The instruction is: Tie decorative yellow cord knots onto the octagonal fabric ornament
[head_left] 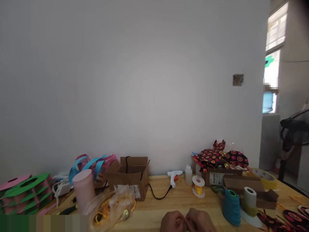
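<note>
Both my hands sit at the bottom edge of the view, over the wooden table (183,201). My left hand (172,221) and my right hand (200,220) press together with fingers curled, pinching something small between them that I cannot make out. A clear plastic bag with yellow cord (112,207) lies just left of my left hand. A teal thread cone (231,207) stands to the right of my right hand.
An open cardboard box (131,178), a pink tumbler (83,190), a white glue gun (173,176) with a black cable, a white bottle (188,175), a yellow ribbon spool (198,186), patterned fabric (219,158), tape roll (266,177) and green-pink paper shapes (26,193) crowd the table. A fan (293,129) stands at right.
</note>
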Demonstrator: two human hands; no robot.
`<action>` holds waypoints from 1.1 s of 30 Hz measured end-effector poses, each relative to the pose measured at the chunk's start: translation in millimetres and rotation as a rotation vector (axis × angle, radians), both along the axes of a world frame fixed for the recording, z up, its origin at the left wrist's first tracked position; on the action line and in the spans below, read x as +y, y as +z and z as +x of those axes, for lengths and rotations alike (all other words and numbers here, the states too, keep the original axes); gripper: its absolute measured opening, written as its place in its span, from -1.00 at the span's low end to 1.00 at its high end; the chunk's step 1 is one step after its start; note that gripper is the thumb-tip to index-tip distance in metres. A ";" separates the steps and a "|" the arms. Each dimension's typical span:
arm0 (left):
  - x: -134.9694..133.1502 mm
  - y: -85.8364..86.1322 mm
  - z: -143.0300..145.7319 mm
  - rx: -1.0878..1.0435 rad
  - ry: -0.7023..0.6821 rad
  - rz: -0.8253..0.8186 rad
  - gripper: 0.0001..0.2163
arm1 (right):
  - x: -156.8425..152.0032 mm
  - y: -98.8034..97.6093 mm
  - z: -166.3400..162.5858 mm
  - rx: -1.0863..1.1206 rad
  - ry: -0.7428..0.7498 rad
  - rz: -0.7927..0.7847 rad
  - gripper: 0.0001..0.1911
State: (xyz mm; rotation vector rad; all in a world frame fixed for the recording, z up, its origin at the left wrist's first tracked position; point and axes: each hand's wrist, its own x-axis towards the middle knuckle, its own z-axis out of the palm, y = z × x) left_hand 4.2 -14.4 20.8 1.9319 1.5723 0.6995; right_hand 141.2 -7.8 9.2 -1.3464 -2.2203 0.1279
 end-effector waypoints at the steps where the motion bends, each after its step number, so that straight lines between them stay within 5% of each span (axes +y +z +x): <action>1: -1.3 -2.9 -1.0 0.007 0.008 0.015 -0.84 | -0.3 -1.6 0.3 -0.015 0.003 -0.001 -0.72; 16: 0.8 -5.7 -4.9 -0.153 -0.037 -0.012 -0.75 | 0.7 1.4 16.0 0.015 0.044 -0.020 -0.68; 21: 1.8 -5.5 -5.2 -0.222 -0.048 -0.026 -0.75 | 0.5 8.0 30.7 -0.051 0.024 0.126 -0.63; 26: 3.4 -4.9 -6.2 -0.287 -0.047 -0.037 -0.77 | 2.3 53.8 58.0 -0.212 0.068 0.419 -0.60; 33: 9.4 -9.3 -8.1 -0.349 -0.042 -0.048 -0.79 | -4.8 141.5 112.0 -0.269 -0.070 0.507 -0.69</action>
